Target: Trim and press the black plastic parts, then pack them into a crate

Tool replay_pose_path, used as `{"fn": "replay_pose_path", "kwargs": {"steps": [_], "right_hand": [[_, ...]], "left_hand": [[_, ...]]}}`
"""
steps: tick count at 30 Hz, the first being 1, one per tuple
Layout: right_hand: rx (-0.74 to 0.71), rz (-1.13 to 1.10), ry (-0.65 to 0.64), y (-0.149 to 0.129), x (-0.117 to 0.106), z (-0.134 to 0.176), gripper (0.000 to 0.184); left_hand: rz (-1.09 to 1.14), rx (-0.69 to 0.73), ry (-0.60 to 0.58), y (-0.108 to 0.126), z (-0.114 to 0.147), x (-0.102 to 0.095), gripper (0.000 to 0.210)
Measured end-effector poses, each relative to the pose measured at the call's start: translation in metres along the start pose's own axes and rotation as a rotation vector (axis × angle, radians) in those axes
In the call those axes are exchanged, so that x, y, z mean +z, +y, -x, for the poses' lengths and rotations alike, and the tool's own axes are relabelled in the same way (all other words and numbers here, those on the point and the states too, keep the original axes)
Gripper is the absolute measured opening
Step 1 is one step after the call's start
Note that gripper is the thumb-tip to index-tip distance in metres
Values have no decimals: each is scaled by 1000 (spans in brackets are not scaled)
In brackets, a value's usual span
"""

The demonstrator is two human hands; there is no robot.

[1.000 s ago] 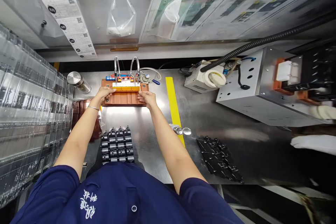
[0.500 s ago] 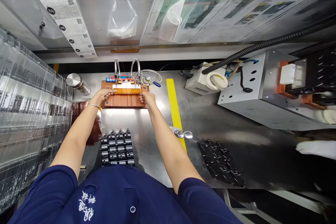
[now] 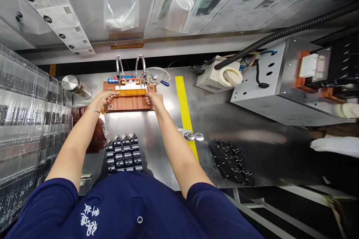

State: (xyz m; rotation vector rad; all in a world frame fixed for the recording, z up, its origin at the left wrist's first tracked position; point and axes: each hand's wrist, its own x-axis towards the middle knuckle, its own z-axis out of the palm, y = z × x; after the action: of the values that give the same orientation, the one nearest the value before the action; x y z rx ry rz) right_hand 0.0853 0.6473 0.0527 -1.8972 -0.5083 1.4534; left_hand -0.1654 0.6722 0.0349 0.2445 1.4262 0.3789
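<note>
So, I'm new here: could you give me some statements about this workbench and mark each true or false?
1. The left hand and the right hand hold the orange strip near its ends. True.
2. A lidded bottle is to the left of the copper-coloured fixture. True.
3. Both of these hands wear gloves. False: both are bare.
4. Yellow tape lies to the left of the fixture. False: the yellow tape lies to its right.
5. All the black parts lie together. False: one black group is left of the tape, another black group right.
</note>
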Motion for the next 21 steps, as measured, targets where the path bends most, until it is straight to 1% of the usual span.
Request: {"fn": "replay_pose_path", "kwargs": {"steps": [3,6,12,16,19,21], "right_hand": [[6,-1,4,0,0,-1,17],[7,-3,7,1,-1,-2,17],[11,-15,18,3,-1,-1,19],[16,-13,-10,4,-4,1,12],[12,-14,-21,5,-6,1,9],[10,-14,-23,6,-7,1,11]], "left_hand": [[-52,-31,-34,1,-3,-1,38],[-54,-28,-30,0,-5,-1,39],[-63,18,-11,-4,-5,0,34],[-108,56,18,-3,-7,-3,27],[-177,53,-17,2,-8,-10,25],[-220,36,-76,3,-7,-16,25]]}}
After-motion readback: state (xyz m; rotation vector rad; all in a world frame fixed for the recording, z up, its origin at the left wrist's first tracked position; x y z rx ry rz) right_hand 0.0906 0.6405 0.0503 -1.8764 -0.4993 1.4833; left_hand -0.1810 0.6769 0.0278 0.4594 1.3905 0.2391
